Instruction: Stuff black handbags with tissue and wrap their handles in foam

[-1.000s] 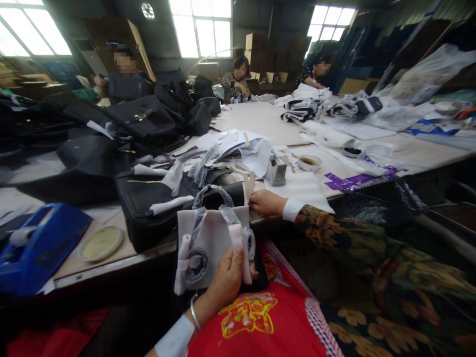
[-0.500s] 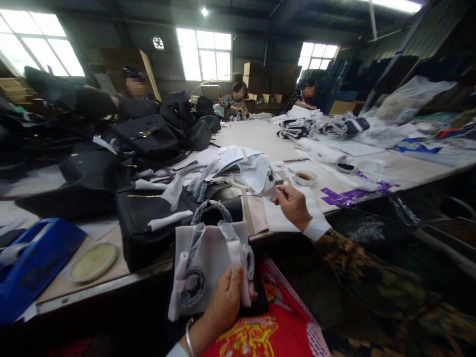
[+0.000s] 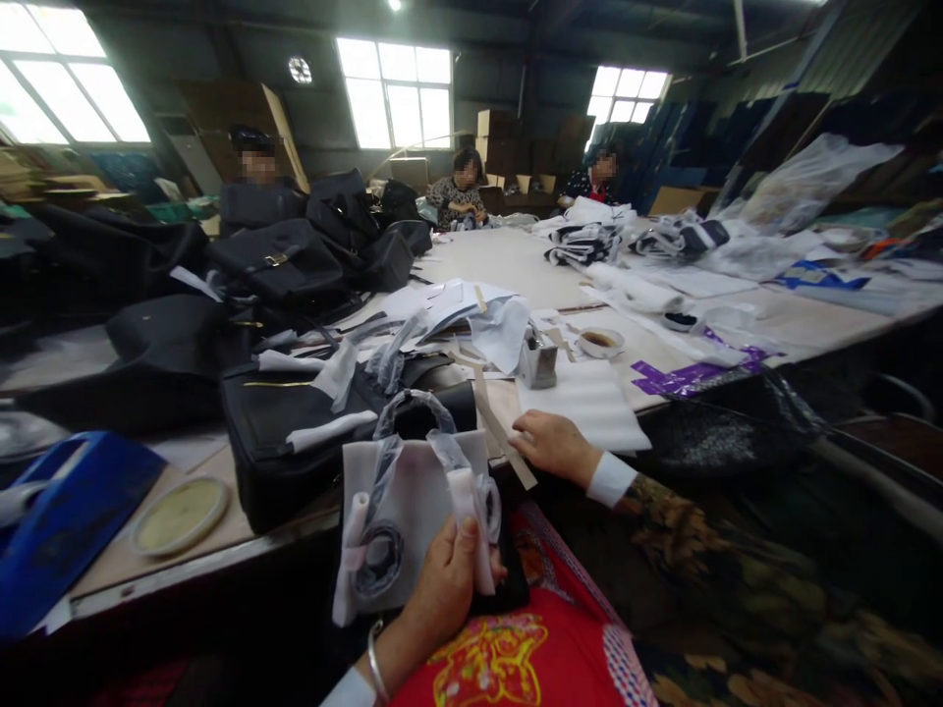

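My left hand (image 3: 444, 586) grips a handbag (image 3: 413, 501) on my lap; the bag is covered in white foam sheet and its handle is wrapped in clear plastic. My right hand (image 3: 551, 444) rests at the table's near edge with its fingers pinched on a long beige strip (image 3: 501, 432) that runs diagonally back toward the tape dispenser (image 3: 538, 361). A black handbag (image 3: 295, 432) with white foam wraps lies on the table just behind the wrapped bag.
Black bags (image 3: 280, 260) are piled at the left. A blue tape holder (image 3: 66, 511) and a round lid (image 3: 181, 513) sit near left. White foam sheet (image 3: 582, 403), a small bowl (image 3: 599, 342) and purple tape (image 3: 685, 373) lie right. Three people work at the far end.
My right hand came back from near the tape dispenser to the table's near edge, now with a beige strip in it. My left hand kept hold of the wrapped bag.
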`<action>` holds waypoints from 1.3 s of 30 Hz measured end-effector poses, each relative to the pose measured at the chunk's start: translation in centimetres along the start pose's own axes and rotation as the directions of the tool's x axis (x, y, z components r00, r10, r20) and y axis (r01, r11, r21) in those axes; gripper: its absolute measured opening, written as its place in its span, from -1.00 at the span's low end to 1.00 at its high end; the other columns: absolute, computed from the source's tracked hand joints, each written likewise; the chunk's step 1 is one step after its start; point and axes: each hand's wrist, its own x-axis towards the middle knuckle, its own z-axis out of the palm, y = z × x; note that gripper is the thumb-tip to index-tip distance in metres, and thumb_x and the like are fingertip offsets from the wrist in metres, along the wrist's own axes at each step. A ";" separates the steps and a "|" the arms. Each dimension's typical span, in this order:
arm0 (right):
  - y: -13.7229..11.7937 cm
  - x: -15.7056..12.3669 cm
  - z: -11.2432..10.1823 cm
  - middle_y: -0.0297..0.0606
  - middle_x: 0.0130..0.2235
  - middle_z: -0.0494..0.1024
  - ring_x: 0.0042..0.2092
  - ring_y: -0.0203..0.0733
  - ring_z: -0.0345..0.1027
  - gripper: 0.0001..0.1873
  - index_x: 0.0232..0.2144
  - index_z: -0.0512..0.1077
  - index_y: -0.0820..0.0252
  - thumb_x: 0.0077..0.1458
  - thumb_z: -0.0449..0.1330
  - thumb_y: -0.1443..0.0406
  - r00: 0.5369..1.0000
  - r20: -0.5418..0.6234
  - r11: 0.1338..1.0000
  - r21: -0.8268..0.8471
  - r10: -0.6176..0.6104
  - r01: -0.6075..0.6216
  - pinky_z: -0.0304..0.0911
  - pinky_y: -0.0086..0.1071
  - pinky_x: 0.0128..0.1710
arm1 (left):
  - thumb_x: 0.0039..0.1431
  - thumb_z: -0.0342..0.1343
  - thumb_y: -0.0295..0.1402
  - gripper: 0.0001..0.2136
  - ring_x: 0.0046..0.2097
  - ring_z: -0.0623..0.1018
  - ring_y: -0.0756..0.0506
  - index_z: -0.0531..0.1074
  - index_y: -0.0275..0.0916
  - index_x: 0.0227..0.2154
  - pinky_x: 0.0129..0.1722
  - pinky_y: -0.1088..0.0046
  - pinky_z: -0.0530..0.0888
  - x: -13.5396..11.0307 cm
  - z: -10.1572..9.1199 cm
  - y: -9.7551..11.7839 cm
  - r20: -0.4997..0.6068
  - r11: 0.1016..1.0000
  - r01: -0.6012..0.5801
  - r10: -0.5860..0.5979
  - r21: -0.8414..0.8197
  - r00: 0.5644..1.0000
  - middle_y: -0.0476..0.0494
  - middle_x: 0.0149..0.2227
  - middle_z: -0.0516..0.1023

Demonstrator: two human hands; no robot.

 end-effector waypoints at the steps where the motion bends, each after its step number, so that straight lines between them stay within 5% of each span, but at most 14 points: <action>1: -0.3 0.7 0.0 -0.04 -0.08 0.60 -0.04 0.00 0.50 -0.63 -0.12 0.55 0.19 0.27 0.14 0.06 0.999 0.029 0.998 -0.044 0.042 -0.041 0.33 -0.29 -0.06 | 0.30 -0.10 0.17 -0.51 -0.51 0.48 -0.08 0.34 -0.22 -0.28 -0.46 0.39 0.43 0.0 0.0 0.0 -0.001 1.000 -0.001 0.001 0.004 1.000 -0.11 -0.48 0.57; 8: -2.6 5.4 0.9 0.16 -0.04 0.59 -0.01 0.13 0.51 -0.53 -0.09 0.56 0.32 0.24 0.12 0.04 0.977 0.063 0.977 -0.082 0.203 -0.197 0.32 -0.22 -0.12 | 0.32 -0.13 0.16 -0.51 -0.48 0.52 -0.11 0.33 -0.22 -0.25 -0.43 0.36 0.45 -0.1 -0.3 -0.5 0.018 1.000 0.002 -0.002 0.010 1.000 -0.12 -0.47 0.56; 13: -2.7 7.7 1.3 0.09 -0.05 0.62 0.00 0.12 0.50 -0.60 -0.11 0.58 0.29 0.15 0.22 0.11 0.967 0.099 0.972 -0.025 0.234 -0.233 0.30 -0.24 -0.12 | 0.30 -0.13 0.19 -0.51 -0.50 0.50 -0.10 0.31 -0.20 -0.31 -0.44 0.38 0.45 0.2 -0.5 -1.2 0.036 1.000 -0.005 0.006 -0.028 0.999 -0.03 -0.55 0.47; 19: -1.5 8.3 1.7 0.00 -0.15 0.65 -0.09 0.04 0.51 -0.81 -0.29 0.60 0.22 0.09 0.23 0.27 0.973 0.100 0.970 0.103 0.208 -0.218 0.27 -0.29 -0.17 | 0.32 -0.13 0.16 -0.53 -0.50 0.48 -0.08 0.31 -0.20 -0.28 -0.45 0.42 0.42 0.2 -0.7 -1.7 0.038 0.999 -0.014 0.015 -0.036 0.999 -0.02 -0.54 0.47; 25: -1.2 7.7 2.0 -0.02 -0.28 0.63 -0.14 0.01 0.47 -0.93 -0.48 0.52 0.25 -0.01 0.25 0.34 0.979 -0.032 0.919 0.352 0.199 -0.175 0.25 -0.28 -0.15 | 0.36 -0.16 0.12 -0.54 -0.49 0.48 -0.07 0.31 -0.21 -0.30 -0.46 0.43 0.40 0.0 -0.7 -1.7 0.036 0.999 -0.038 0.039 -0.028 0.999 -0.03 -0.53 0.49; 30: 0.3 7.1 1.3 -0.28 -0.50 0.48 -0.39 -0.19 0.38 -0.91 -0.43 0.45 0.22 -0.03 0.19 0.30 0.949 -0.131 0.723 0.680 0.285 -0.123 0.26 -0.37 -0.37 | 0.35 -0.16 0.13 -0.53 -0.48 0.47 -0.07 0.31 -0.21 -0.29 -0.45 0.42 0.40 -0.1 -0.6 -1.4 0.050 0.998 -0.035 0.038 -0.043 0.998 -0.03 -0.53 0.49; 34: 1.1 6.1 0.9 -0.50 -0.59 0.31 -0.60 -0.34 0.14 -0.59 -0.16 0.43 0.26 -0.07 0.20 0.17 0.942 -0.104 0.454 0.889 0.318 -0.055 0.05 -0.45 -0.61 | 0.32 -0.14 0.17 -0.51 -0.48 0.48 -0.08 0.30 -0.21 -0.30 -0.44 0.41 0.40 -0.2 -0.4 -0.7 0.032 1.000 -0.008 0.009 -0.028 0.999 -0.04 -0.52 0.49; 39: 0.6 4.4 1.4 -0.51 -0.61 0.28 -0.64 -0.44 -0.01 -0.62 -0.35 0.44 0.24 -0.15 0.28 0.08 0.946 -0.054 0.197 0.980 0.321 -0.011 -0.15 -0.50 -0.67 | 0.31 -0.14 0.18 -0.50 -0.49 0.47 -0.08 0.30 -0.22 -0.26 -0.45 0.41 0.40 -0.2 -0.3 -0.2 0.030 1.000 -0.018 0.019 -0.010 0.999 -0.08 -0.50 0.55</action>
